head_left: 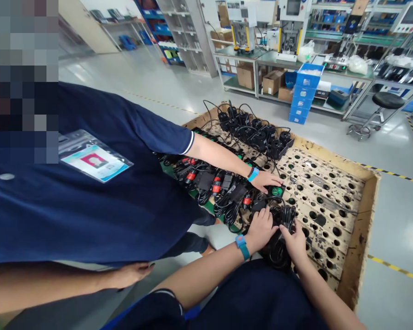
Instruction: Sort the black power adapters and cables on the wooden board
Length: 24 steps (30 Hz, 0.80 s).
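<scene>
My left hand, with a blue wristband, grips a black power adapter with its coiled cable at the near edge of a perforated board. My right hand holds the same cable bundle from the right side. More black cable hangs below my hands. A co-worker's hand, also with a blue wristband, rests on the board just beyond mine, next to a green round part. Rows of black adapters with red clips lie to the left.
The board sits in a wooden-framed tray on the floor. Another group of black adapters lies at its far end. The co-worker in a navy shirt fills the left side. Workbenches, stacked blue bins, cardboard boxes and a stool stand behind.
</scene>
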Tool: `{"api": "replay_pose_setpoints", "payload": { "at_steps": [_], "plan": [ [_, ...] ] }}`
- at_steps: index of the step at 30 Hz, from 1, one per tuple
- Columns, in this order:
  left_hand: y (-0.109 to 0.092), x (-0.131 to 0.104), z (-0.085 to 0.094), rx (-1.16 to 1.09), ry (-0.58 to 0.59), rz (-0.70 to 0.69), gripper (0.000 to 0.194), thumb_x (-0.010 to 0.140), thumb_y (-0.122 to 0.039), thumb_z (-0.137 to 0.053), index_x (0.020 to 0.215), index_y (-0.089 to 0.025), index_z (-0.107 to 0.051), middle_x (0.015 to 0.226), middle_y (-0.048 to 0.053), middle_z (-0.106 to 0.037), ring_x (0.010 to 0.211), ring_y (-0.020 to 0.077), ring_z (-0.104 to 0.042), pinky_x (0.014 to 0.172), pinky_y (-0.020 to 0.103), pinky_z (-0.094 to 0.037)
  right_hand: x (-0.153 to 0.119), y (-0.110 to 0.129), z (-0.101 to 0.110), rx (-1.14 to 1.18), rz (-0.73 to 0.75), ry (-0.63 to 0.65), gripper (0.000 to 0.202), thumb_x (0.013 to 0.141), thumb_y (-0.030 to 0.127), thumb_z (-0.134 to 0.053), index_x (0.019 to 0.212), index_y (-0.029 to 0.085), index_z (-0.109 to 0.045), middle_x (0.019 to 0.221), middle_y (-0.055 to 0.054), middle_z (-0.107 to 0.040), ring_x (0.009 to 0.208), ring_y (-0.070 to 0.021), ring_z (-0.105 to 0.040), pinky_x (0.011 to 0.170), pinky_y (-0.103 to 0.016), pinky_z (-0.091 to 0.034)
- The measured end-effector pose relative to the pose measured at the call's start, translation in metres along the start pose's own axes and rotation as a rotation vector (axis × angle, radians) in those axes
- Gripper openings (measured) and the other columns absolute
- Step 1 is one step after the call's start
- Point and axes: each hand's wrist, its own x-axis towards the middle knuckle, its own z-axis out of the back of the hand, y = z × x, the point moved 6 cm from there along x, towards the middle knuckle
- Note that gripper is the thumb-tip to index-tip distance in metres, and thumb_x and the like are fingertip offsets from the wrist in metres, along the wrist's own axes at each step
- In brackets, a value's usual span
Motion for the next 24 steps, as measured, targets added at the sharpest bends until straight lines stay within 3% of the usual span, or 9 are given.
{"api": "replay_pose_setpoints", "payload": {
  "at_steps": [3,6,9,11,14,16,20,22,24],
  "plan": [
    [-0.006,0.012,-0.004,0.046,-0.009,0.003,0.056,0.098,-0.037,-0.049,0.136,0.003,-0.055,0.151,0.030,-0.044,0.136,0.0393,-0.044,0.108,0.055,-0.040,0.002,0.001,-0.009,-0.057,0.082,-0.017,0.079,0.079,0.061,-0.063,0.141,0.012,-0.051,0.127,-0.019,-0.066,0.121,-0.0349,-0.060,0.106,-0.051,-0.045],
    [-0.005,0.009,-0.001,0.035,-0.039,-0.005,0.060,0.098,-0.042,-0.049,0.136,0.003,-0.055,0.151,0.029,-0.045,0.140,0.0387,-0.041,0.113,0.054,-0.036,0.001,-0.005,-0.018,-0.165,0.123,-0.097,0.087,0.088,0.064,-0.048,0.147,0.002,-0.040,0.145,-0.029,-0.049,0.138,-0.0398,-0.043,0.114,-0.057,-0.034],
    [-0.001,-0.019,0.003,-0.001,-0.103,-0.050,0.064,0.098,-0.049,-0.049,0.141,-0.002,-0.052,0.155,0.027,-0.040,0.147,0.0378,-0.033,0.118,0.054,-0.031,-0.010,-0.016,-0.025,-0.296,0.121,-0.123,0.097,0.091,0.067,-0.036,0.150,-0.010,-0.027,0.153,-0.039,-0.032,0.146,-0.0466,-0.027,0.115,-0.067,-0.025],
    [0.004,-0.047,0.002,-0.020,-0.145,-0.060,0.071,0.095,-0.055,-0.050,0.148,-0.008,-0.046,0.159,0.026,-0.033,0.151,0.0382,-0.026,0.120,0.056,-0.027,-0.019,-0.024,-0.028,-0.383,0.144,-0.093,0.098,0.092,0.067,-0.036,0.153,-0.009,-0.022,0.156,-0.039,-0.025,0.148,-0.0484,-0.021,0.115,-0.071,-0.019],
    [0.013,-0.083,-0.008,-0.026,-0.147,-0.003,0.102,0.077,-0.073,-0.065,0.157,-0.019,-0.033,0.165,0.026,-0.019,0.152,0.0452,-0.019,0.117,0.065,-0.024,-0.029,-0.036,-0.032,-0.391,0.215,-0.024,0.102,0.091,0.068,-0.040,0.155,-0.007,-0.014,0.162,-0.034,-0.014,0.153,-0.0432,-0.011,0.120,-0.066,-0.015],
    [0.018,-0.094,-0.018,-0.017,-0.116,0.027,0.112,0.067,-0.070,-0.077,0.158,-0.026,-0.030,0.167,0.024,-0.013,0.150,0.0492,-0.019,0.115,0.068,-0.026,-0.031,-0.044,-0.035,-0.319,0.204,-0.007,0.104,0.090,0.067,-0.041,0.155,-0.008,-0.012,0.164,-0.032,-0.009,0.155,-0.0393,-0.006,0.123,-0.060,-0.012],
    [0.031,-0.087,-0.020,-0.127,-0.133,0.094,0.076,0.084,-0.032,-0.073,0.153,-0.025,-0.042,0.166,0.021,-0.021,0.145,0.0427,-0.035,0.113,0.060,-0.035,-0.030,-0.050,-0.043,-0.162,0.114,-0.038,0.088,0.091,0.056,-0.036,0.155,-0.002,-0.021,0.167,-0.024,-0.010,0.156,-0.0329,-0.006,0.127,-0.052,-0.010],
    [0.036,-0.078,-0.016,-0.321,-0.154,0.111,0.058,0.089,-0.027,-0.067,0.144,-0.024,-0.052,0.159,0.017,-0.037,0.140,0.0372,-0.043,0.112,0.057,-0.040,-0.030,-0.045,-0.043,-0.101,0.099,-0.083,0.084,0.087,0.050,-0.043,0.153,0.001,-0.030,0.167,-0.022,-0.011,0.155,-0.0322,-0.011,0.127,-0.048,-0.013],
    [0.035,-0.067,-0.011,-0.494,-0.159,0.095,0.046,0.092,-0.033,-0.065,0.137,-0.024,-0.057,0.147,0.013,-0.052,0.132,0.0317,-0.051,0.108,0.055,-0.046,-0.028,-0.038,-0.039,-0.009,0.047,-0.133,0.084,0.078,0.047,-0.056,0.149,0.005,-0.038,0.164,-0.022,-0.021,0.151,-0.0347,-0.026,0.125,-0.049,-0.023]
  ]
}}
